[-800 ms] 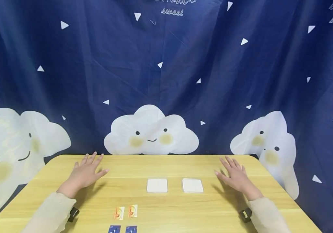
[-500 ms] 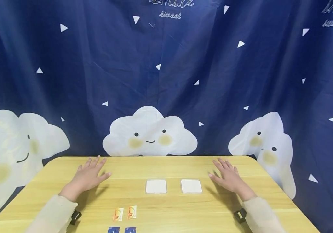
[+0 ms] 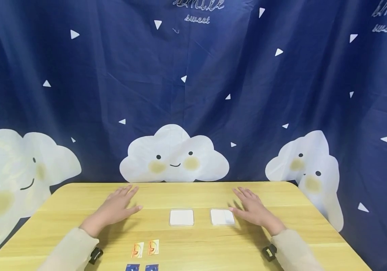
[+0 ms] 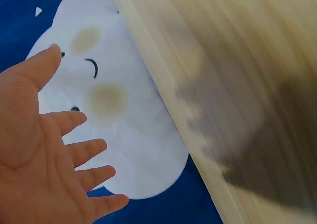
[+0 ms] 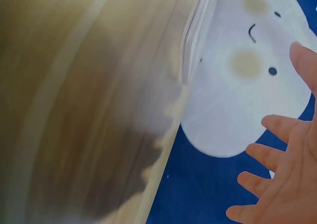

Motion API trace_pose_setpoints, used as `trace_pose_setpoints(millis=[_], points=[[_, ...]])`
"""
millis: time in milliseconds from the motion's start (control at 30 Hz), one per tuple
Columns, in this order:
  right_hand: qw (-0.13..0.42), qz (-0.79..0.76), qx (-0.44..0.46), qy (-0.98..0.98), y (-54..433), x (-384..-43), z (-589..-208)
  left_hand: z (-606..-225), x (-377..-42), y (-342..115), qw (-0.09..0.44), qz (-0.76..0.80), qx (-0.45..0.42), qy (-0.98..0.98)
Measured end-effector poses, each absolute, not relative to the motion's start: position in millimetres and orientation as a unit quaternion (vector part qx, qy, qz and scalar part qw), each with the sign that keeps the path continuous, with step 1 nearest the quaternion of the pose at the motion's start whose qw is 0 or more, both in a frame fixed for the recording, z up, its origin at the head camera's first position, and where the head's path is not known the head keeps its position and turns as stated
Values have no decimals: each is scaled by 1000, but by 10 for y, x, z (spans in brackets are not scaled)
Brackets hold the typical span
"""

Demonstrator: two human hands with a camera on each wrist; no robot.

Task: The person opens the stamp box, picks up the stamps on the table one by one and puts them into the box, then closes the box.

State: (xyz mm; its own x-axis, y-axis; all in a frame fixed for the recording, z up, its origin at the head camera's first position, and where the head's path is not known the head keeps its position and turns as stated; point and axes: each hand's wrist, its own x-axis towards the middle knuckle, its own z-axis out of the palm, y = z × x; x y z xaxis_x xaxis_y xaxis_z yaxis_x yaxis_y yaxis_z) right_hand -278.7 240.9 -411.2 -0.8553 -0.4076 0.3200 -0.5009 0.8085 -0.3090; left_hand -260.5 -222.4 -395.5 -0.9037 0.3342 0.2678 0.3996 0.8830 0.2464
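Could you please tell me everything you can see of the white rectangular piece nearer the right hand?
The white rectangular piece lies flat on the wood-look table, its long sides running across the head view. Its face is plain white, with a faint greyish patch towards its right end, and a clear, plastic-looking border surrounds it. The right hand has its thumb tip at or just above the piece's far right corner; whether they touch cannot be told.

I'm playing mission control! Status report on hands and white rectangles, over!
Left hand, right hand: holding nothing. Two white rectangles: flat on table, apart. Blocking view: right thumb, at one corner.
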Motion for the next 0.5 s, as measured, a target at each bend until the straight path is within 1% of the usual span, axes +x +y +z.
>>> trace_pose_setpoints(millis=[67, 300, 500], points=[[114, 200, 255, -939, 2361, -2784, -4105, -3960, -2602, -2199, 108, -159, -198, -961], [59, 231, 275, -931, 2230, -2767, -4113, -3993, -2619, -2153, 104, -191, -215, -952], [39, 260, 297, -918, 2140, -2776, -4118, -3997, -2654, -2113, 89, -222, -233, -943]])
